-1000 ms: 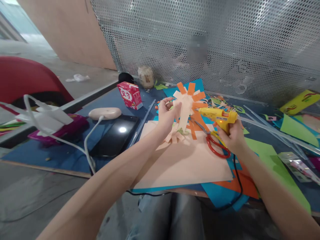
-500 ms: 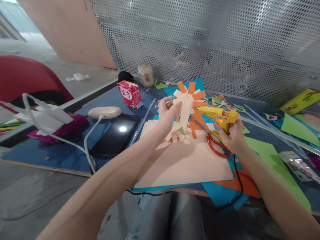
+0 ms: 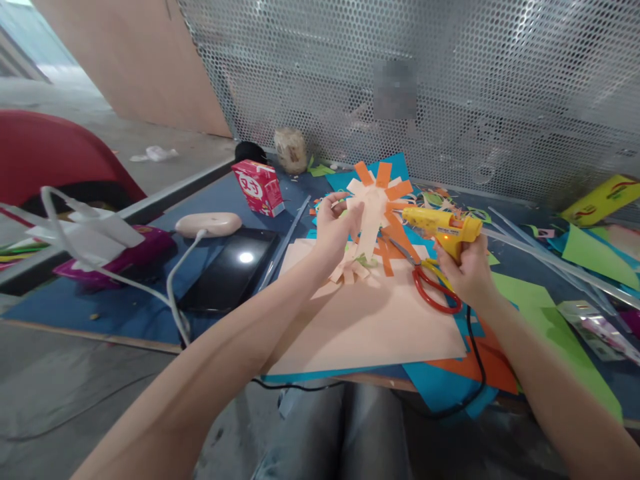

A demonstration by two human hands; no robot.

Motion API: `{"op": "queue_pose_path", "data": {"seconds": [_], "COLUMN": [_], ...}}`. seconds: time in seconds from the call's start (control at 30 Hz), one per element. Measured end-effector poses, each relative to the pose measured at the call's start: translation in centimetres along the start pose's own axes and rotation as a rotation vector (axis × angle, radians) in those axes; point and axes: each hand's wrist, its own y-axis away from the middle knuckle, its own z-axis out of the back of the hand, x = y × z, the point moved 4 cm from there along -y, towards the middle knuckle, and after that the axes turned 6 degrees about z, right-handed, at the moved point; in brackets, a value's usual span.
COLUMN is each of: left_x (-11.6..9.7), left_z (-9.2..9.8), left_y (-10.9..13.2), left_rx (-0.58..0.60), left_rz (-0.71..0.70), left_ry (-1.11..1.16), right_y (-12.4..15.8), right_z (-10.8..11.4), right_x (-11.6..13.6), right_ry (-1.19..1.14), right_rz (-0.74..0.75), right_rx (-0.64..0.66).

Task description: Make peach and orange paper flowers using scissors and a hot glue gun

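Observation:
My left hand (image 3: 337, 225) pinches a paper flower (image 3: 373, 203) with peach and orange strip petals, lifted above the table. In my right hand (image 3: 470, 270) is a yellow hot glue gun (image 3: 440, 225), its nozzle pointing left at the flower's right side; a clear glue stick trails from its back. Scissors (image 3: 433, 290) with red and yellow handles lie open beneath the glue gun. Below the flower, a smaller cut peach paper piece (image 3: 353, 270) rests on a stack of peach paper sheets (image 3: 360, 327).
A phone (image 3: 230, 270), a pink drink carton (image 3: 259, 188) and a white power strip with cables (image 3: 90, 233) stand left. Paper scraps (image 3: 440, 197) lie behind the flower. Green paper (image 3: 535, 313) and more glue sticks (image 3: 555, 257) are at right. A perforated metal panel (image 3: 310, 73) bounds the back.
My right hand has drawn the glue gun slightly to the right, its nozzle now a little farther from the flower's middle. My left hand keeps the flower in place.

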Motion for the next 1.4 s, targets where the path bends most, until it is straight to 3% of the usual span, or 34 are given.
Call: {"op": "queue_pose_path", "data": {"seconds": [0.97, 1.1, 1.23, 1.4], "left_x": [0.0, -0.1, -0.1, -0.3], "left_z": [0.6, 0.6, 0.6, 0.7], "left_y": [-0.5, -0.7, -0.6, -0.5], "left_rx": [-0.012, 0.014, 0.031, -0.027], "left_rz": [-0.021, -0.008, 0.037, 0.022], "left_ry": [0.023, 0.058, 0.052, 0.023], "right_y": [-0.4, -0.5, -0.7, -1.2], "right_z": [0.1, -0.1, -0.4, -0.2], "right_x": [1.1, 0.3, -0.2, 0.6], "right_ry": [0.042, -0.058, -0.298, -0.533], "right_rz": [0.055, 0.008, -0.168, -0.289], "right_rx": [-0.002, -0.004, -0.031, -0.063]}}
